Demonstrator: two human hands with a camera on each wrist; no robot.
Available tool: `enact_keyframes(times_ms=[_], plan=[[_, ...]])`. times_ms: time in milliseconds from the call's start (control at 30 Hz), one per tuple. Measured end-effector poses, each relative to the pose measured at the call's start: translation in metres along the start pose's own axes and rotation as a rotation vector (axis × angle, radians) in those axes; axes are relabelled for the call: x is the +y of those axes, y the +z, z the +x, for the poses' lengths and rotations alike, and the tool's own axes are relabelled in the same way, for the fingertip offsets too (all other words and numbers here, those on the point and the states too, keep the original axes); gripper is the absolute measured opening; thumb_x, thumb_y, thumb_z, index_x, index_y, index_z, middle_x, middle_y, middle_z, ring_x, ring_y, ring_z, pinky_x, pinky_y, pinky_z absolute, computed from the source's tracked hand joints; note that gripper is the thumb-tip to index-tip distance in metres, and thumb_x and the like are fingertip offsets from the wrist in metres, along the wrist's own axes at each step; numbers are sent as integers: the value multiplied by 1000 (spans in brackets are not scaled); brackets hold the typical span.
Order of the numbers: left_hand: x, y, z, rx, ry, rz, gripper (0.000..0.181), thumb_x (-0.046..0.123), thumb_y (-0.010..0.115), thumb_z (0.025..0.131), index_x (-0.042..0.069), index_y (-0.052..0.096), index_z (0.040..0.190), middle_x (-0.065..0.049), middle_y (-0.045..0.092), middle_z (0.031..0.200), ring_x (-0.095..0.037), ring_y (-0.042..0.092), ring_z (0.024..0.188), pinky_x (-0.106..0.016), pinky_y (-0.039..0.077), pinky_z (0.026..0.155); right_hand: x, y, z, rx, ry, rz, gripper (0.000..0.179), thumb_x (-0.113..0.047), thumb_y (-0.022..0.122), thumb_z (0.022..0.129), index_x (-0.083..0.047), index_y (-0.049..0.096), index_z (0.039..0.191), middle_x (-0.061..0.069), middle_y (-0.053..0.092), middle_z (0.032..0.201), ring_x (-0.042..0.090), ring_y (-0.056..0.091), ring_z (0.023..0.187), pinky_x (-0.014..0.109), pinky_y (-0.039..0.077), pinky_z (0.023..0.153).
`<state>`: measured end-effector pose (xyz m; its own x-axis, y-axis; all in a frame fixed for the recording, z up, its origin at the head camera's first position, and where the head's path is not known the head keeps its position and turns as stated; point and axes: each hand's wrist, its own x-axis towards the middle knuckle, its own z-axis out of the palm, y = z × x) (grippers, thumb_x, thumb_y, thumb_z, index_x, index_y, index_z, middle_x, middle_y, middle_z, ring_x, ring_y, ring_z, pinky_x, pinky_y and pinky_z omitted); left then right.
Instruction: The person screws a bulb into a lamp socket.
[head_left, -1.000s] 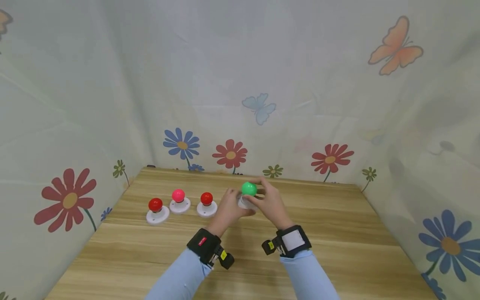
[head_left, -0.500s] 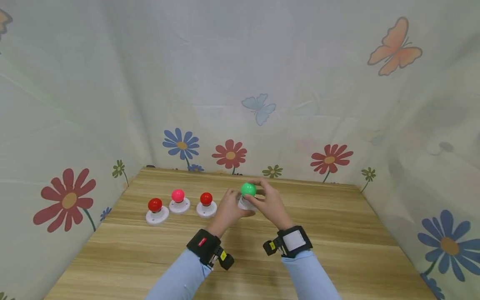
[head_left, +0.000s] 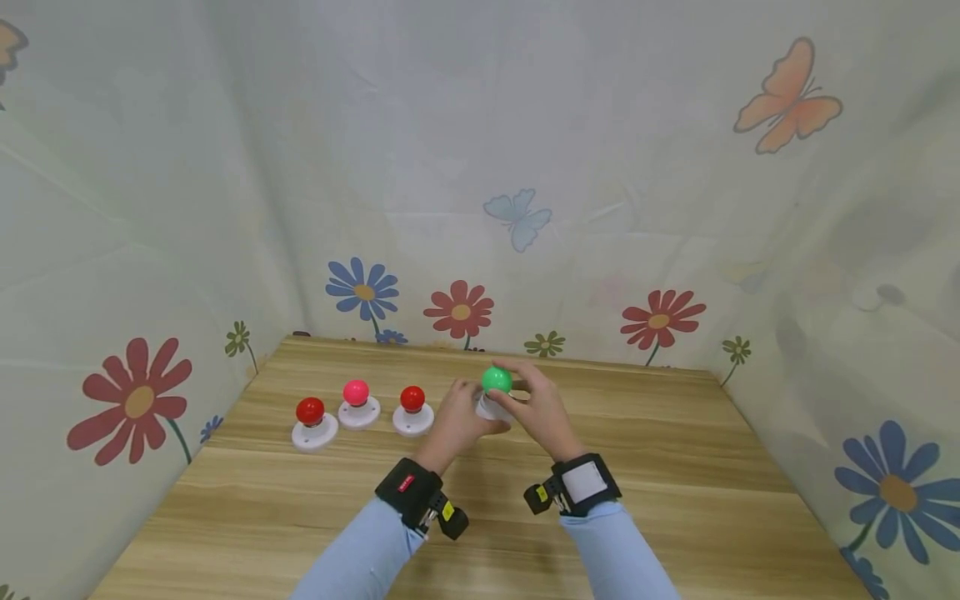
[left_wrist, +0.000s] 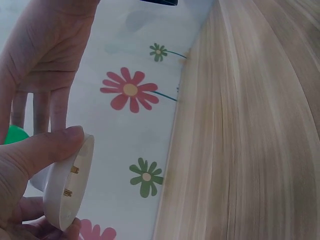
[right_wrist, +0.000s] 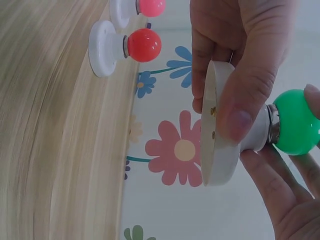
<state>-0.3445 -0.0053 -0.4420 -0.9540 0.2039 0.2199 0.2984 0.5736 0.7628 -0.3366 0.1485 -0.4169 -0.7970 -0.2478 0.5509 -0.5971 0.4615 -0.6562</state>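
A round green bulb (head_left: 497,379) sits upright in a white lamp socket (head_left: 491,408), held up above the table. My left hand (head_left: 454,423) grips the socket's round base, its thumb across the base in both wrist views. My right hand (head_left: 546,415) pinches the green bulb, fingers behind and thumb in front. In the right wrist view, the bulb's metal collar (right_wrist: 273,124) shows just above the socket's mouth. Small brass terminals (left_wrist: 74,170) are visible in the hollow underside of the base.
To the left on the wood-grain table (head_left: 660,500) stand a red bulb (head_left: 310,410), a pink bulb (head_left: 356,392) and another red bulb (head_left: 412,398), each upright in a white socket. A flower-printed curtain (head_left: 585,275) rises behind the table and along both sides.
The right hand's fingers have shifted slightly left over the green bulb. The left hand holds the socket in nearly the same place throughout, and the three bulbs on the table stay put.
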Motion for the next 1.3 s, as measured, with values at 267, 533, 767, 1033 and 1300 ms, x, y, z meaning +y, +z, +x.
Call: enact_keyframes(times_ms=[267, 533, 767, 1033, 1300], plan=[[-5, 5, 1, -20, -44, -13, 70, 35, 85, 73, 9, 56, 131, -15, 50, 131, -33, 54, 112, -51, 50, 96, 0, 7, 2, 93, 80, -48, 46, -20, 81, 78, -1, 62, 115, 13, 62, 114, 32, 61, 102, 51, 53, 87], [-8, 6, 2, -21, -25, -16, 69, 34, 85, 73, 8, 57, 130, -16, 50, 132, -33, 54, 113, -51, 49, 97, 2, 8, 4, 85, 104, -91, 49, -25, 83, 76, -4, 60, 115, 12, 58, 115, 30, 61, 103, 50, 53, 88], [-10, 7, 3, -2, 11, -37, 70, 32, 85, 73, 6, 56, 131, -17, 50, 133, -35, 52, 119, -53, 46, 100, 2, -7, 4, -131, 33, 77, 58, -17, 66, 92, -8, 44, 144, 14, 38, 149, 36, 43, 133, 52, 49, 95], [-8, 7, 2, 4, -14, 0, 75, 33, 86, 72, 3, 54, 133, -18, 49, 136, -37, 52, 119, -53, 47, 99, 5, -15, 5, -276, -21, 66, 45, -13, 56, 97, -9, 49, 142, 10, 41, 151, 32, 38, 139, 54, 41, 104], [-5, 8, 1, -17, -46, -6, 73, 34, 86, 72, 5, 55, 132, -14, 50, 130, -33, 54, 113, -50, 50, 97, 4, -11, 7, -173, 26, -33, 40, -16, 64, 93, -11, 59, 132, 7, 58, 130, 27, 57, 119, 46, 51, 96]])
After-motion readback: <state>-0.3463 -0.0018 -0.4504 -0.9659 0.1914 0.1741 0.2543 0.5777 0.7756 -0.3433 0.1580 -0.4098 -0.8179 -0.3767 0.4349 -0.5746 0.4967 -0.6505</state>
